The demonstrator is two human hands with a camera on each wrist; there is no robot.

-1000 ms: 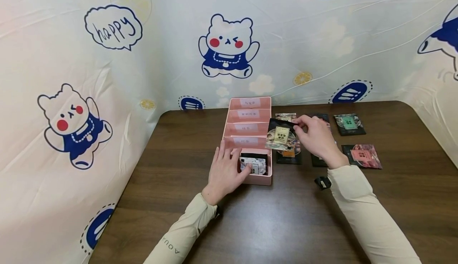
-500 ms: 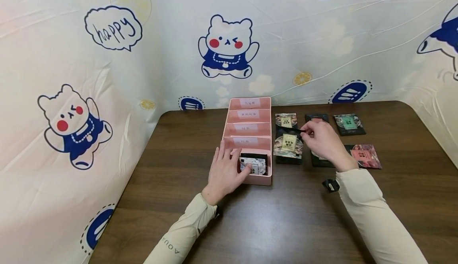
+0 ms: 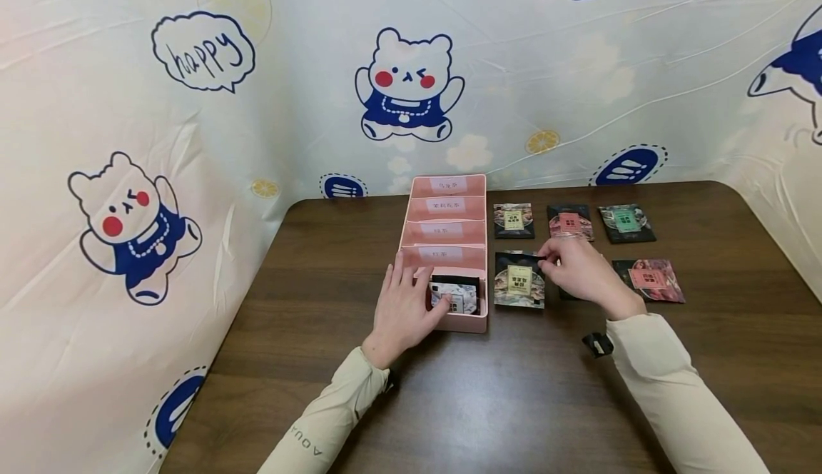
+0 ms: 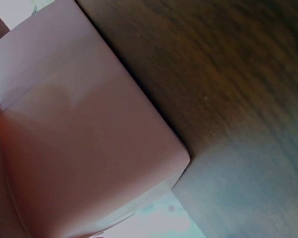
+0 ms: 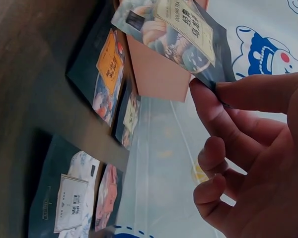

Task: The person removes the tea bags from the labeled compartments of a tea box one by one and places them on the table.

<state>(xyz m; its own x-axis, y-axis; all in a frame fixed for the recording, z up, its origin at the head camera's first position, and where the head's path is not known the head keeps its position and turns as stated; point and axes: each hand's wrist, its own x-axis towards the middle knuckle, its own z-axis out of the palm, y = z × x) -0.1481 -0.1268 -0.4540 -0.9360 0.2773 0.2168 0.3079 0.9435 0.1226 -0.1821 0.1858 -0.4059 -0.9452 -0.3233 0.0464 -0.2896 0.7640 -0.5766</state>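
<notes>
In the head view my right hand (image 3: 581,274) pinches the top corner of a tea packet (image 3: 519,283) with a yellow label, above the table right of a pink divided box (image 3: 474,324). The right wrist view shows thumb and forefinger on the dark edge of that packet (image 5: 181,34), its label reading "oolong tea". Below it lies an orange-labelled packet (image 5: 109,69), hidden in the head view. My left hand (image 3: 404,310) rests with extended fingers over the box's near left side. Its thumb lies by a white-patterned tea packet (image 3: 464,298) in the front compartment.
Behind the held packet lies another yellow-labelled packet (image 3: 514,220). Farther right are two red-labelled packets, one at the back (image 3: 569,221) and one nearer (image 3: 650,280), plus a green-labelled one (image 3: 626,223). My right hand mostly covers a white-labelled packet (image 5: 72,203). Printed cloth (image 3: 514,88) hangs behind the table.
My right hand has carried the yellow-labelled packet away from the box's edge, rightward and toward me, uncovering the packets behind. My left hand has stayed on the box.
</notes>
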